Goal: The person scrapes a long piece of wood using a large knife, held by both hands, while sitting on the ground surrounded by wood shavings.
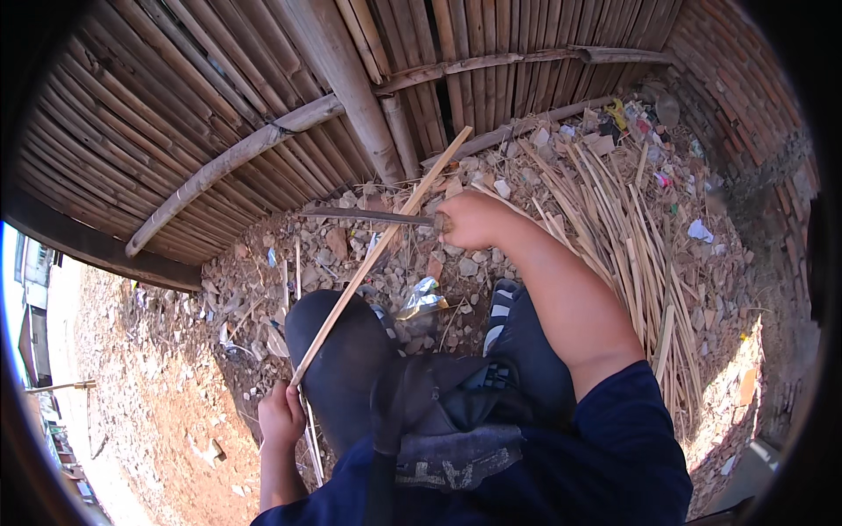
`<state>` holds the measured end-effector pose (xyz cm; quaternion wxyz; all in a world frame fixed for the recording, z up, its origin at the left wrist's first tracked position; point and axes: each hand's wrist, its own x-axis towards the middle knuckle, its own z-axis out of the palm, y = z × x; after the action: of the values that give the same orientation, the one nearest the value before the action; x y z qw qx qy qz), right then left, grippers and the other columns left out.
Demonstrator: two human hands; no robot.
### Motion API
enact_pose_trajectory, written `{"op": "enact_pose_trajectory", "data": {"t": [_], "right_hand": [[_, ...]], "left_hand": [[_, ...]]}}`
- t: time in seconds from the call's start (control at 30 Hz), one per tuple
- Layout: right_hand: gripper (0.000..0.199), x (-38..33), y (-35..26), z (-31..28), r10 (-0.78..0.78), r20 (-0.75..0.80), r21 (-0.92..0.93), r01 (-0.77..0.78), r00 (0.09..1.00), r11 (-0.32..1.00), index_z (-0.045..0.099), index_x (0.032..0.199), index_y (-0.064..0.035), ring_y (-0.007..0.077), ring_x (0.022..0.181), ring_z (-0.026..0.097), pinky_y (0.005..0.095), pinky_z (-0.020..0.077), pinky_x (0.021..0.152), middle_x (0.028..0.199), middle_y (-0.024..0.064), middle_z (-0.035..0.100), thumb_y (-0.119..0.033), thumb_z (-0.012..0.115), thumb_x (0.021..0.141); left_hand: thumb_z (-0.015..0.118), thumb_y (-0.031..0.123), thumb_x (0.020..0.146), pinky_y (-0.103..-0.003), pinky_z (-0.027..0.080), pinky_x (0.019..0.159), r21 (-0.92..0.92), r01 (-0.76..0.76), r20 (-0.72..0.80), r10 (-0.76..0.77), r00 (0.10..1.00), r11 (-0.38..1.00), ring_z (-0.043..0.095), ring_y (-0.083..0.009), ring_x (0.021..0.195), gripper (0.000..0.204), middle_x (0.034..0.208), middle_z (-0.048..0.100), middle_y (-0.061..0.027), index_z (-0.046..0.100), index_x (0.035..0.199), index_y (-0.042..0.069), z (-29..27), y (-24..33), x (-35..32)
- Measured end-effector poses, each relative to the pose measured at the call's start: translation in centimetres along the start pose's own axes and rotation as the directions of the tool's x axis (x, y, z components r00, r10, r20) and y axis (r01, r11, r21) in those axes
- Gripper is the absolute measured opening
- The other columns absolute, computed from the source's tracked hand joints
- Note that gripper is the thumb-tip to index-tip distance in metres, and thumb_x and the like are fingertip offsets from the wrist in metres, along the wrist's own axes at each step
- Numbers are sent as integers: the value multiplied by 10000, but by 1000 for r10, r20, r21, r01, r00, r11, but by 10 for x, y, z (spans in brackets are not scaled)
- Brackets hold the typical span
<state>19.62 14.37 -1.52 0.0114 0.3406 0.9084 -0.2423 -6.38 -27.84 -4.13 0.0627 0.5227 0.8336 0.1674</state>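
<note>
Bamboo strip (373, 256) is laid on a long diagonal, from lower left of centre up to the upper middle of the frame. Its lower end is gripped by the left hand (281, 416), fingers closed round it. Near the upper end it is crossed by a dark blade (364, 215), lying almost level and held in the closed fist of the right hand (474, 219). The right hand is thus nearer the crossing; split bamboo (631, 254) is heaped to the right.
</note>
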Motion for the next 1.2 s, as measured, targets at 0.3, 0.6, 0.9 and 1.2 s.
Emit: {"op": "enact_pose_trajectory", "data": {"t": [0.3,0.6,0.9,1.2], "right_hand": [[499,13,19,9,48,59,123,-55,997,991,683,1197,-61,365,1098,652,446,512,945,1133,200,696,-304,782,773],[506,1,13,-18,66,-20,203,-61,998,977,670,1233,-74,379,1115,642,439,502,977,1155,211,690,-285,770,784],[491,-10,-6,-23,-37,-57,135,45,998,990,680,1212,-77,376,1078,662,441,517,947,1124,206,702,-298,783,785],[451,-9,27,-28,164,-80,153,-150,983,977,699,1161,-63,377,1075,658,442,518,932,1115,207,702,-310,771,790]], "left_hand": [[435,302,1045,-521,428,502,-57,32,40,-30,999,998,588,-471,571,371,593,560,-213,508,790,43,8,-5,5],[433,268,1043,-525,415,502,-91,-24,-8,23,1000,996,569,-472,553,356,589,544,-220,502,780,39,17,-12,2],[414,306,1051,-514,421,502,-132,-4,-24,1,1000,991,568,-471,548,402,567,533,-212,491,762,37,21,-15,0],[410,307,1047,-508,422,494,-95,-42,-40,38,998,995,567,-469,540,395,554,523,-207,511,783,32,23,-14,5]]}}
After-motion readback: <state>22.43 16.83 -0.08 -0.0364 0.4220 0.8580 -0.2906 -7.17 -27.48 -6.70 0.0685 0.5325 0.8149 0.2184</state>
